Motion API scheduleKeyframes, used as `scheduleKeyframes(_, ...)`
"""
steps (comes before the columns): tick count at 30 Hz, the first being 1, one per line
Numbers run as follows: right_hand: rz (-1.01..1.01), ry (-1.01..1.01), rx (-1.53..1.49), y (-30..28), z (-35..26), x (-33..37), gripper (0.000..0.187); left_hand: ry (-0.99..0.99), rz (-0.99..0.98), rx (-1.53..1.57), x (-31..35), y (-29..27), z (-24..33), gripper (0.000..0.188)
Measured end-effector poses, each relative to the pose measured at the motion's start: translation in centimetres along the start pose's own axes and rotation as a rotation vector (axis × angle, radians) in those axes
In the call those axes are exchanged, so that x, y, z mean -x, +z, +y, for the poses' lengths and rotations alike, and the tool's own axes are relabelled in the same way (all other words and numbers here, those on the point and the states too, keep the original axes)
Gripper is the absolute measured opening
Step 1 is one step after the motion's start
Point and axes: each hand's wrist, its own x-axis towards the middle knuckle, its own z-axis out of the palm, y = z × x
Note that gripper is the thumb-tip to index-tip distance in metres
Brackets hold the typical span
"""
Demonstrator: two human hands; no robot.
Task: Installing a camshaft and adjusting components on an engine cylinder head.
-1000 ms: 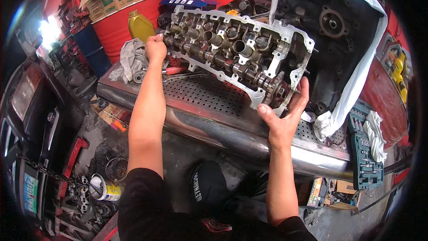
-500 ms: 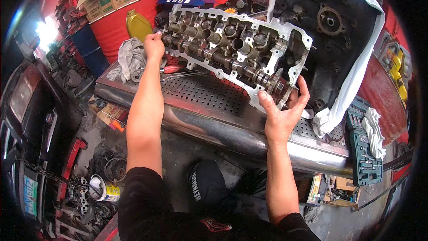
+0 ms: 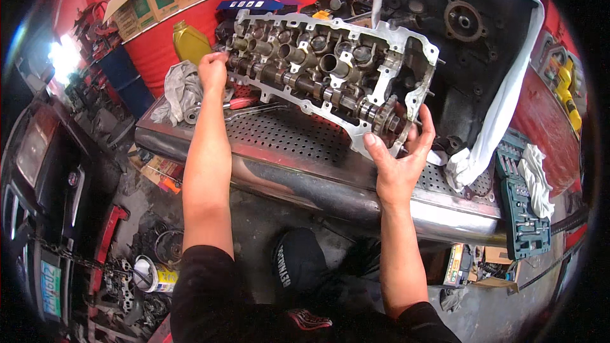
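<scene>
A long metal cylinder head (image 3: 305,92) is tilted up above the perforated metal bench (image 3: 279,133), its valve side with the camshaft (image 3: 298,82) facing me. My left hand (image 3: 213,71) is closed around its far left end; the fingertips are partly hidden. At the near right end my right hand (image 3: 406,152) grips the casting, thumb on the front edge by the cam gear (image 3: 389,119) and fingers curled behind. Whether the lower edge rests on the bench I cannot tell. A red-handled tool (image 3: 243,101) and a grey rag (image 3: 182,92) lie beside my left forearm.
Behind on the right stands a large dark engine block (image 3: 457,57) draped with white cloth (image 3: 502,114). An open green socket set (image 3: 526,206) sits at the bench's right end under a white rag (image 3: 537,181). A yellow oil bottle (image 3: 190,39) stands at the back left.
The cylinder head and both hands appear slightly further left in view, partly because the whole view has shifted. Both hands keep their hold on its ends.
</scene>
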Motion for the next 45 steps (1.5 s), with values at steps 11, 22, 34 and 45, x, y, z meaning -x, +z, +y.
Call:
scheduleKeyframes(11, -0.022, 0.032, -0.006, 0.2, -0.3, 0.1, 0.108, -0.065, -0.089, 0.183, -1.7, -0.3, -2.7, 0.03)
scheduleKeyframes(22, -0.055, -0.057, -0.017, -0.3, 0.2, -0.2, 0.117, -0.458, -0.405, 0.398, 0.7, -2.2, 0.4, 0.029)
scheduleKeyframes(34, 0.04, -0.04, 0.056, 0.4, 0.4, -0.1, 0.11, -0.463, -0.344, 0.334, 0.3, -1.9, -0.9, 0.038)
scheduleKeyframes(45, 0.063, -0.001, -0.007, 0.5, 0.3, 0.0, 0.113, 0.141, -0.108, 0.206, 11.8, -3.2, 9.4, 0.08)
